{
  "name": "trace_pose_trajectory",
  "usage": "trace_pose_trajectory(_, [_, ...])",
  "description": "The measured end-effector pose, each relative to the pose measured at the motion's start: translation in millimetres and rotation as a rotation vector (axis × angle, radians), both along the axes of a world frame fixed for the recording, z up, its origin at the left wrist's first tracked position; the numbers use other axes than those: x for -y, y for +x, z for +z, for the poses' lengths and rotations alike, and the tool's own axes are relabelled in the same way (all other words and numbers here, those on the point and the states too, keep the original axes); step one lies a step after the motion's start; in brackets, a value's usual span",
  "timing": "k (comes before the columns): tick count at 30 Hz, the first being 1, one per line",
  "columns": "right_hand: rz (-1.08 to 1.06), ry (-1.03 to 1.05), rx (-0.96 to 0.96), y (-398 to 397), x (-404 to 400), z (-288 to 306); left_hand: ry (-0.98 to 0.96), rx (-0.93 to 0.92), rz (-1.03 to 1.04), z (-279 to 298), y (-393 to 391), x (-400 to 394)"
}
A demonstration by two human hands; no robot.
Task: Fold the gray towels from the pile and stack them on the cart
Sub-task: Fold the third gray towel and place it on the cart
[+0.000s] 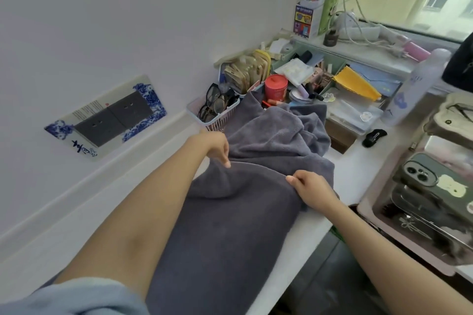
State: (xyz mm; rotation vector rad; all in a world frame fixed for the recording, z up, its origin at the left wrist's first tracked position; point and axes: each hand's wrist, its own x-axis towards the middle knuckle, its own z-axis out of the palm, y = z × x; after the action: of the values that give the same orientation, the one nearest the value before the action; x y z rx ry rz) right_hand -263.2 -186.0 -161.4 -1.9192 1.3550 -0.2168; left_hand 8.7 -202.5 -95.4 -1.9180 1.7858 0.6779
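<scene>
A gray towel (230,225) lies spread lengthwise along the white counter (353,166), its far edge raised. My left hand (217,147) pinches that far edge at the left. My right hand (311,186) grips the same edge at the right, fingers curled into the cloth. Behind them a crumpled pile of gray towels (279,130) rests against the clutter. The cart (419,186) stands at the right with phone cases on its top tray.
A pink basket of glasses (217,110) and a red jar (276,88) sit just beyond the pile. A white spray bottle (419,84) and a black hair clip (375,137) stand right of it. The wall with sockets (112,117) runs along the left.
</scene>
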Motion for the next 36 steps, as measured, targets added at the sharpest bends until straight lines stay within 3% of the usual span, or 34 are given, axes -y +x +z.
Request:
trace_pose_trajectory(3, [0.094, 0.083, 0.003, -3.5, -4.2, -10.8, -0.041, 0.049, 0.015, -7.8, 14.7, -1.8])
trace_pose_trajectory(8, [0.213, 0.202, 0.035, -8.8, -4.1, -16.4, -0.211, -0.207, 0.138, -4.8, 23.9, 6.8])
trace_pose_trajectory(16, [-0.151, -0.037, 0.066, -8.8, -0.7, -14.6, -0.613, -0.104, 0.083, -17.4, 3.9, 24.2])
trace_pose_trajectory(24, [-0.082, -0.006, 0.071, 1.2, -5.2, -8.1, -0.715, 0.069, 0.082, -29.3, 0.4, 14.1])
trace_pose_trajectory(30, [0.029, 0.067, 0.257, 21.3, -26.9, 8.5, -0.764, -0.304, 0.421, -17.0, 14.8, -33.6])
trace_pose_trajectory(36, [0.24, 0.117, 0.385, 69.6, -82.4, 33.5, -0.886, -0.384, 0.587, 4.6, 43.9, -117.5])
